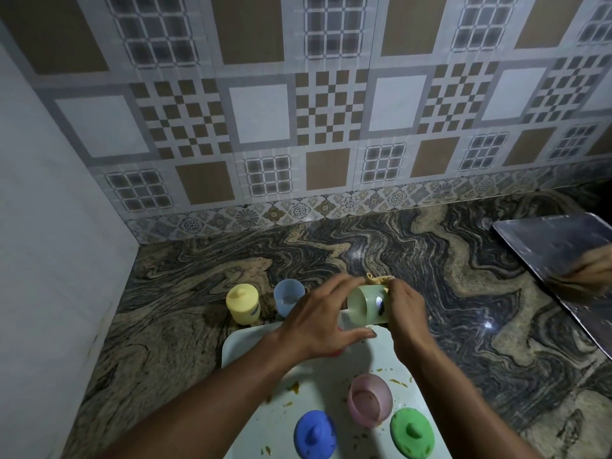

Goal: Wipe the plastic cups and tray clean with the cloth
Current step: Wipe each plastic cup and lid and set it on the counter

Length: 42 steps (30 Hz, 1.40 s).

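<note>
blue lid (pixel 315 432): nearest, at 6 o'clock on the tray, knob up.
green lid (pixel 411 429): just right of it, approx 5 o'clock, knob up.
pink cup (pixel 370 399): tipped on its side between the lids and the hands, mouth toward the camera; not yet handled, I judge.
tray (pixel 251 342): pale, under both forearms; yellowish food bits scattered on it, so still to wipe.
left hand (pixel 316 321): grasping the green cup (pixel 366 304) by its closed end, thumb below.
right hand (pixel 405 309): gripping the cloth (pixel 377 279) pressed at the cup's mouth; fingers probably inside, hard to tell.
key relation: cup lies sideways, long axis 9-to-3 o'clock, mouth at 3, so the right hand works it and the left steadies.
yellow cup (pixel 242 303): lidded, off the tray at 11 o'clock.
blue cup (pixel 288 295): open, beside yellow.
steel tray (pixel 546 240): far, 2 o'clock, reflecting a hand.
writing: none readable; dark mark on green cup unclear.
</note>
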Each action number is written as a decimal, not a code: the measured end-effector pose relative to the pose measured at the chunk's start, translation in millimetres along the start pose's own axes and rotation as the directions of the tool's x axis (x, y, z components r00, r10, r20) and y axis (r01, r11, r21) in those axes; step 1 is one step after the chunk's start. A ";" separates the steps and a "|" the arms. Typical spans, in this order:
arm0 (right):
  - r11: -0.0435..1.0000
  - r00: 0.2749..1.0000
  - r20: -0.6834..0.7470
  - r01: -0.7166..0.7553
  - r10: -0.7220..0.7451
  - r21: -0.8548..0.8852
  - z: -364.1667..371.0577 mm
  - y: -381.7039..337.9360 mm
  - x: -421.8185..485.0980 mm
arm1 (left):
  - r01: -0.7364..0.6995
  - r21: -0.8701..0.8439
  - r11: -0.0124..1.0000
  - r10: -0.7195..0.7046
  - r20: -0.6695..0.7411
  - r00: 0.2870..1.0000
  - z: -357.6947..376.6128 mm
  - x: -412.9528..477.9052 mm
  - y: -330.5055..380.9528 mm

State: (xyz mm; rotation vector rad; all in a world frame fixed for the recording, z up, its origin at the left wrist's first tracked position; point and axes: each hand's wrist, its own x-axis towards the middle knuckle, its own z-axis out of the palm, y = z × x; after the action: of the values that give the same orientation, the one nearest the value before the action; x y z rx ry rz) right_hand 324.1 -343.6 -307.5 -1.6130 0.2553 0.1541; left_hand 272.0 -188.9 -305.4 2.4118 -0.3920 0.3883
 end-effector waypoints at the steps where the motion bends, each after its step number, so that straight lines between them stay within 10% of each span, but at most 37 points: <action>1: 1.000 1.000 -0.005 0.021 -0.021 -0.017 -0.2 -0.6 -1.0 | 0.077 -0.070 0.995 -0.077 0.000 0.997 -0.4 1.3 1.8; 7: 1.000 1.000 0.011 0.015 -0.015 -0.027 -1.8 -1.1 -0.8 | -0.250 0.190 0.949 0.245 0.048 0.968 3.9 -4.4 -6.8; 12: 0.987 0.997 -0.010 0.069 -0.071 -0.147 0.1 2.3 -3.4 | 0.004 -0.005 1.000 -0.003 0.012 1.000 10.0 -5.6 -0.5; 17: 0.963 0.961 0.081 -0.269 0.266 0.028 1.7 -8.1 6.8 | -0.306 0.270 0.913 0.290 0.099 0.952 6.0 -7.6 -13.9; 21: 0.924 0.944 0.074 -0.331 0.322 0.193 -24.7 -14.8 37.3 | 0.001 0.181 0.984 -0.002 0.004 1.000 -12.6 10.9 -29.6; 25: 0.898 0.953 0.045 -0.299 0.300 0.322 -42.8 -22.0 55.7 | 0.224 0.222 0.949 -0.279 0.259 0.925 -25.9 45.8 -53.5; 34: 0.926 0.950 0.179 -0.296 0.258 0.236 -42.8 -1.4 32.0 | 0.094 0.451 0.888 -0.344 0.515 0.785 -1.1 68.5 -60.5; 42: 0.896 0.925 0.252 -0.349 0.283 0.276 -47.4 -3.3 14.9 | 0.124 0.396 0.910 -0.278 0.359 0.891 -18.9 42.0 -45.7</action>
State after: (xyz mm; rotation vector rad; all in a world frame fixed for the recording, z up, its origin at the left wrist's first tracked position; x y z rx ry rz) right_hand 336.7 -391.8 -305.2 -1.2154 0.3637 0.5060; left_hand 324.0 -150.3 -301.4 2.8701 -0.2531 -0.1667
